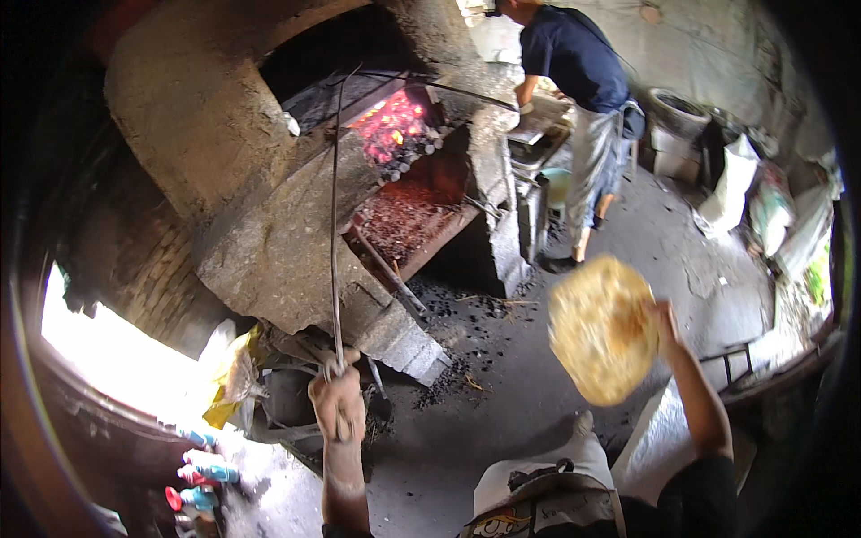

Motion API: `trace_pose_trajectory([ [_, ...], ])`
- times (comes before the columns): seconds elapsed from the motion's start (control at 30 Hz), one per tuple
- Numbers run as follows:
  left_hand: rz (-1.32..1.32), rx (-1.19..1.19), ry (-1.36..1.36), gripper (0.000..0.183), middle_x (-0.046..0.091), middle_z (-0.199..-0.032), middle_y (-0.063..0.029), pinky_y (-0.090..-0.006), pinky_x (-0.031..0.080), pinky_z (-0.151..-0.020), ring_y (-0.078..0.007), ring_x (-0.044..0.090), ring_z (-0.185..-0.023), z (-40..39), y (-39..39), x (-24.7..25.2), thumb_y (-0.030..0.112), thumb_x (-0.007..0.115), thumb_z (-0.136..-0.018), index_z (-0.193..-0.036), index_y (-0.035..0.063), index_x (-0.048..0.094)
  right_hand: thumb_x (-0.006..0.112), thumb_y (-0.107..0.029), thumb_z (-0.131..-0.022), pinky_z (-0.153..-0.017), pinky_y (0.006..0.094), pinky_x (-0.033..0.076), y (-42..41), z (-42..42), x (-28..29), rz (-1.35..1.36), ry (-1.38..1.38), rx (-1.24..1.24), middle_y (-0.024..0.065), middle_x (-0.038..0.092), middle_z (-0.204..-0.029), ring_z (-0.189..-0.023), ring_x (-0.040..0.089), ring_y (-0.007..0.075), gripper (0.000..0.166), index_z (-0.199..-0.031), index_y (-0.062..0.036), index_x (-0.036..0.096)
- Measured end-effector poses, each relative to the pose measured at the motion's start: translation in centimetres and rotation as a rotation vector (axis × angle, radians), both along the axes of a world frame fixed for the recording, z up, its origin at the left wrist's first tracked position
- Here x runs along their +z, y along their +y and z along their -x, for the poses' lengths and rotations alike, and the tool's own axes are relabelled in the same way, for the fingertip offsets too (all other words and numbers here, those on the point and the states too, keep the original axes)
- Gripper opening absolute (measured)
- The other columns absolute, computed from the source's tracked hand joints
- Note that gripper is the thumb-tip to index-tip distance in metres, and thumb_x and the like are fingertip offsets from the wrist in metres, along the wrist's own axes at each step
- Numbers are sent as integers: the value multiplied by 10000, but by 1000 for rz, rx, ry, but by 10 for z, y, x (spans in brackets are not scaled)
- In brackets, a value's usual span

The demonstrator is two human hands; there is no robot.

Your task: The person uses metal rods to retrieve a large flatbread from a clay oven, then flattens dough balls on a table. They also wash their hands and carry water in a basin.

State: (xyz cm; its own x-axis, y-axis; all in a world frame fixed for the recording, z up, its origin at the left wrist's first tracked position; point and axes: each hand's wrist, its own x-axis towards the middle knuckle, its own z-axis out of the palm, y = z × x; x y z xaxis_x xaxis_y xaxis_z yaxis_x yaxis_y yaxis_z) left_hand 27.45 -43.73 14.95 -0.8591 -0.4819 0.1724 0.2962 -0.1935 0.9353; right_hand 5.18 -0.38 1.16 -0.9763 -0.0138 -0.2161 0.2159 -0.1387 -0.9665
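Note:
My left hand (338,405) is closed around the handle of a long thin metal rod (335,222), which reaches up to the mouth of a rough clay and concrete oven (249,195). Its far tip seems slightly hooked. In my right hand (664,329) is a large round flatbread (602,331), pinched by its right edge and held out over the floor; it is pale with a browned patch. Red coals (393,121) glow inside the oven. Another rod (464,93) lies across the opening.
A co-worker (575,64) in a dark shirt bends over a work surface beyond the oven. Dark coal bits litter the floor (464,343) below it. White sacks (730,185) and a round tub (679,107) stand along the right wall. Bottles (208,471) are at lower left.

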Motion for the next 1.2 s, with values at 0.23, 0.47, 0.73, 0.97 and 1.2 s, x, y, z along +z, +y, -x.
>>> trace_pose_trajectory([
  [0.23, -601, -286, 264, 343, 323, -583, 39, -154, 195, -281, -12, 265, -387, 153, -4, 40, 41, 423, -807, -1099, -132, 372, 497, -306, -798, -538, 261, 407, 119, -23, -106, -141, 162, 141, 47, 545, -659, -568, 485, 115, 350, -844, 29, 584],
  [0.47, -942, -328, 718, 574, 485, -892, -153, -208, 386, -525, -122, 427, -625, 285, -11, 59, 221, 584, -747, -1126, -140, 349, 553, -199, -764, -455, 235, 366, 210, 65, -117, -356, -68, 100, 6, 533, -599, -499, 465, 78, 260, -822, 45, 625],
  [0.73, -686, -230, -363, 578, 469, -1171, -122, -352, 458, -765, -243, 509, -974, 374, 211, -156, 503, 377, -832, -1199, 59, 420, 566, -231, -742, -458, 291, 357, 244, 228, -76, -323, 39, 175, 66, 536, -540, -479, 464, 152, 291, -627, 31, 511],
  [0.97, -1053, -967, -372, 643, 430, -1202, -152, -405, 330, -947, -238, 413, -1121, 584, 452, -199, 517, 262, -864, -1262, 13, 293, 600, -312, -756, -720, 326, 488, 302, 344, 8, 503, -33, -259, 111, 599, -887, -819, 587, 211, 395, -994, -2, 541],
  [1.2, -1080, -932, -433, 609, 442, -1181, -142, -396, 350, -925, -237, 429, -1095, 755, 550, -197, 489, 287, -866, -1249, 16, 313, 583, -336, -766, -825, 369, 414, 336, 425, -68, 722, -99, -347, 78, 554, -989, -916, 514, 207, 420, -1020, -8, 519],
])
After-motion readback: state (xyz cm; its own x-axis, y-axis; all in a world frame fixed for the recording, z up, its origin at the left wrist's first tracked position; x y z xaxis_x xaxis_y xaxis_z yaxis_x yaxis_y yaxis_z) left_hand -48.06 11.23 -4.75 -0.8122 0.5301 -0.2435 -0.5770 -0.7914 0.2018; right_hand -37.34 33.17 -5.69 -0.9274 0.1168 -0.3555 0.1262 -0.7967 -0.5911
